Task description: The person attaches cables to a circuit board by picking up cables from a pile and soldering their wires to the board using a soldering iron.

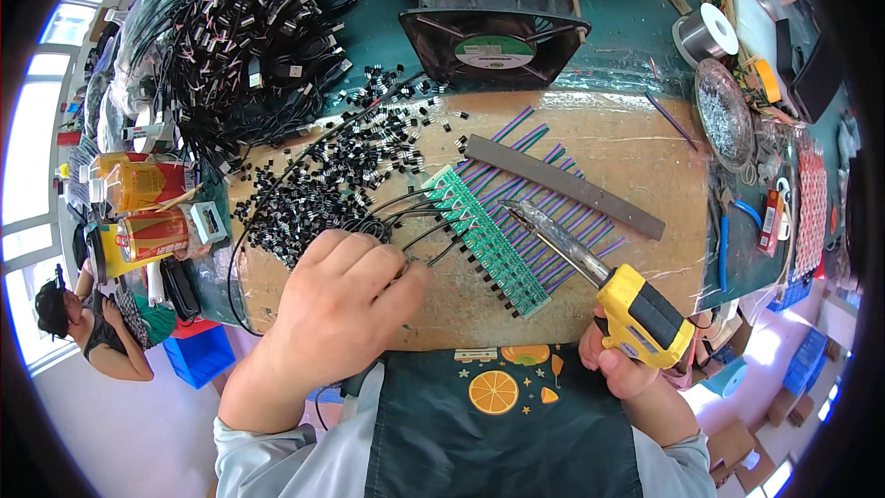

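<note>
My left hand (336, 304) is closed on a thin black cable (422, 238) whose end reaches the green circuit board panel (498, 258). In my right hand (619, 364) is a yellow and black soldering gun (650, 314). Its long metal barrel points up and left, and the bent tip lies over the panel's upper edge; whether it touches cannot be made out. Several black cables run from the panel's left part towards my left hand. Striped multicoloured wires (530, 143) fan out from the panel's far side, with a flat grey-brown bar (567, 186) across them.
Small black components (323, 184) are heaped left of the panel. Bundled black cables (249, 46) lie behind them, beside a black fan (495, 28). At the right are a solder spool (708, 34) and a round metal dish (724, 115). Another person (97, 323) is at far left.
</note>
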Tool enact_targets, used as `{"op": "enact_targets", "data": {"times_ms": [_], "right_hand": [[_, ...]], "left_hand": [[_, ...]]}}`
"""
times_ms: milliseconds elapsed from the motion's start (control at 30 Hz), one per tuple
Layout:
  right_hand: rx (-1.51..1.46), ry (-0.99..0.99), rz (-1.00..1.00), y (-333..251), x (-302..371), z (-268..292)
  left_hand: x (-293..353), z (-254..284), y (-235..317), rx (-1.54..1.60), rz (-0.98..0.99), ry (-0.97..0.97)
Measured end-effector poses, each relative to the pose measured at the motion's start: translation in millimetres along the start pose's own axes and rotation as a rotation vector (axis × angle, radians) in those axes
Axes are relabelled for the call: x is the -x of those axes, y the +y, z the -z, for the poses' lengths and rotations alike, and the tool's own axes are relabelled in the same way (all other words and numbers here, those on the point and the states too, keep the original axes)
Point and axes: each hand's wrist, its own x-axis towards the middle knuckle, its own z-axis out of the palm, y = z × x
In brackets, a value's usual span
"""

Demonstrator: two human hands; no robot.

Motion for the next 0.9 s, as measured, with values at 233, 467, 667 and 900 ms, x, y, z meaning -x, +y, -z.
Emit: {"op": "enact_targets", "data": {"times_ms": [233,467,667,900], "right_hand": [[-0.028,0.013,-0.003,0,0,-2],[-0.07,0.039,0.03,-1,-2,-6],[-0.05,0.018,0.028,-1,-3,-3],[-0.158,0.071,0.071,-6,-8,-8]], "left_hand": [[-16,-1,-66,-0.242,0.32,0.303],[-10,6,-118,-0.405,0.537,0.044],[-9,28,-92,-0.325,0.456,0.399],[2,56,-23,0.678,0.29,0.905]]}}
